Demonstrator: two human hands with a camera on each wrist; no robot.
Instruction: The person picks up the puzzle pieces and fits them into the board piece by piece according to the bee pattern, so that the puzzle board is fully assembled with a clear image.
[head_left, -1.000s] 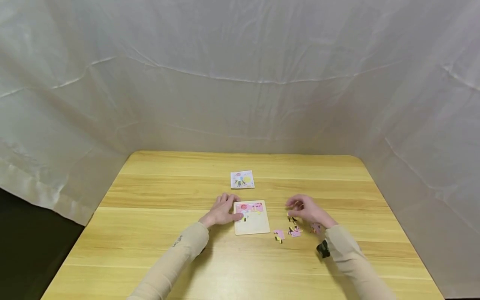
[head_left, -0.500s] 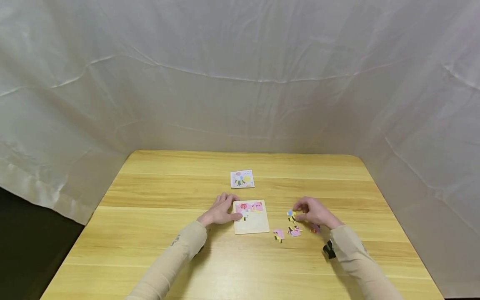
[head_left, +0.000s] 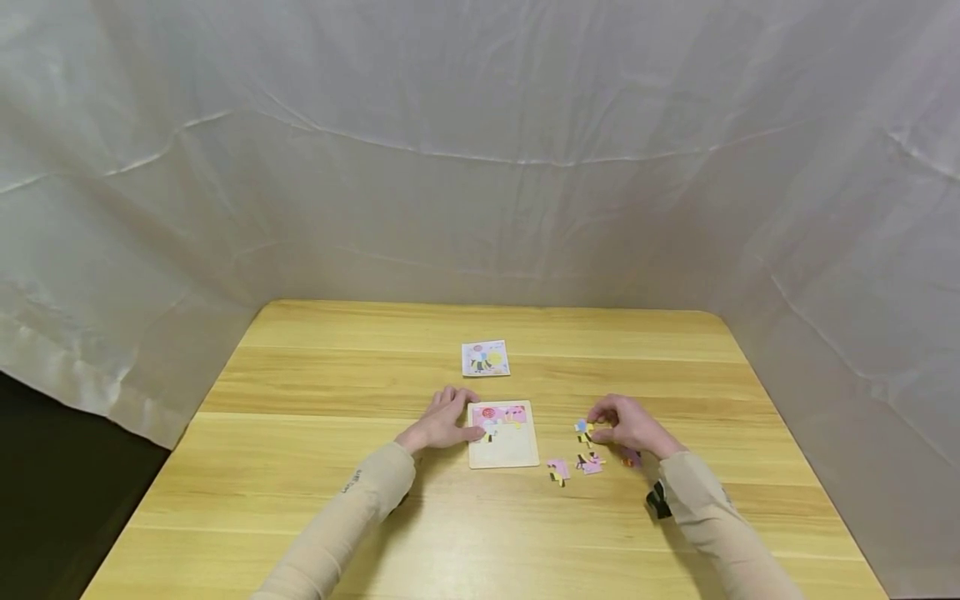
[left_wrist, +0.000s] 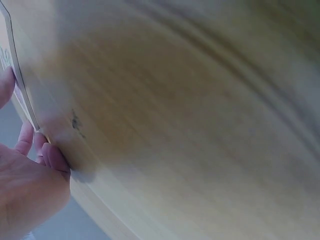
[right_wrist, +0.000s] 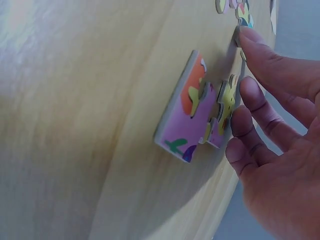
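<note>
The puzzle is only partly done. The left hand (head_left: 442, 423) lies flat with its fingers spread, pressing on the left edge of the puzzle tray (head_left: 504, 435) to keep it from sliding on the worktop (head_left: 480, 533). In the tray, just right of that hand, a few pink pieces (head_left: 501, 414) sit along the far row, and one small piece reaches down under them. The rest of the tray near the person is bare, so most of the picture is not filled in yet. Past the tray, away from both hands, lies a small picture card (head_left: 485, 358). Between the two hands, closer to the right one, two loose pink pieces (head_left: 573, 467) wait on the worktop. The right hand (head_left: 628, 427) has its fingers curled and pinches a little blue and yellow piece (head_left: 582, 429) at its fingertips, low over the worktop and well apart from the tray. In the right wrist view, another piece (right_wrist: 197, 112) with pink, orange and yellow on it lies just beside that hand's fingers (right_wrist: 260, 97). I count about four loose pieces left to go in.
</note>
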